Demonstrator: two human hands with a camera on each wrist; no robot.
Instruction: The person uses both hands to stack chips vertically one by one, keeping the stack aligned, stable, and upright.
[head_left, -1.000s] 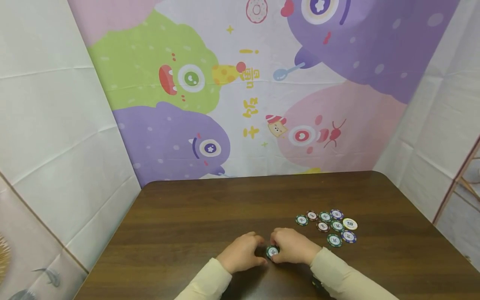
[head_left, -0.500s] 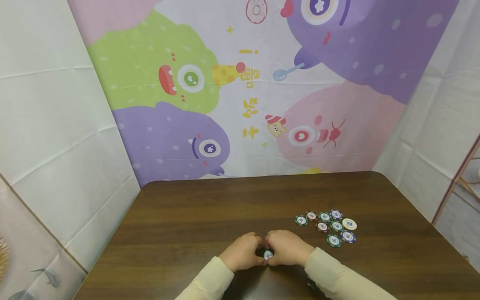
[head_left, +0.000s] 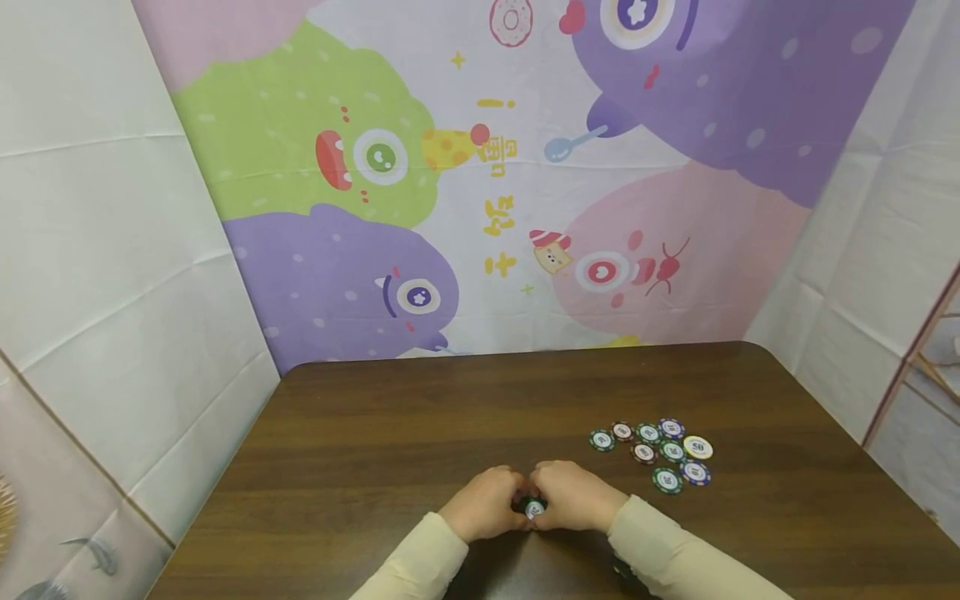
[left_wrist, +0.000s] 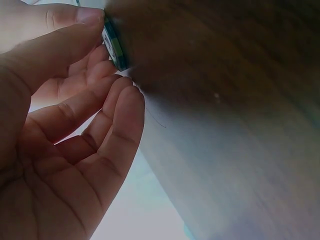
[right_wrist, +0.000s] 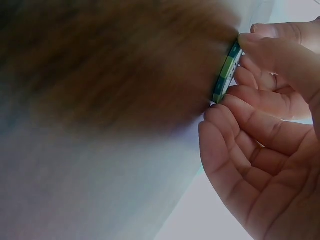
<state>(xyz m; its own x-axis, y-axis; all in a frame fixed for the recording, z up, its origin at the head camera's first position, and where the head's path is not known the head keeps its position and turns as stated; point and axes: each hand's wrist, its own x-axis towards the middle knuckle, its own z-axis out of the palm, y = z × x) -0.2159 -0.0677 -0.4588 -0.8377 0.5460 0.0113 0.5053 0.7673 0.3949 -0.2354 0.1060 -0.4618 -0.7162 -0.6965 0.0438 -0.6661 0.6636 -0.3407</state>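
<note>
A green poker chip (head_left: 534,509) with a white centre lies on the brown table, ringed by both hands near the front. My left hand (head_left: 487,504) curls thumb and fingers around its left side. From the right, my right hand (head_left: 577,497) grips it between thumb and fingers. In the right wrist view the green-and-lime edge of the chip (right_wrist: 227,72) shows, with the right thumb at one end and fingers at the other. The left wrist view has the chip (left_wrist: 115,47) next to the fingertips. Much of its rim is hidden behind the fingers in the head view.
To the right on the table (head_left: 420,417) lies a loose group of several flat chips: green (head_left: 667,481), dark red (head_left: 643,452), blue (head_left: 695,472) and a yellow-rimmed chip marked 50 (head_left: 698,447). A cartoon-printed cloth (head_left: 360,275) hangs behind the table.
Both hands have closed in on the chip. The right hand and chip slid slightly left and nearer, meeting the left hand; over the last half second they have hardly moved.
</note>
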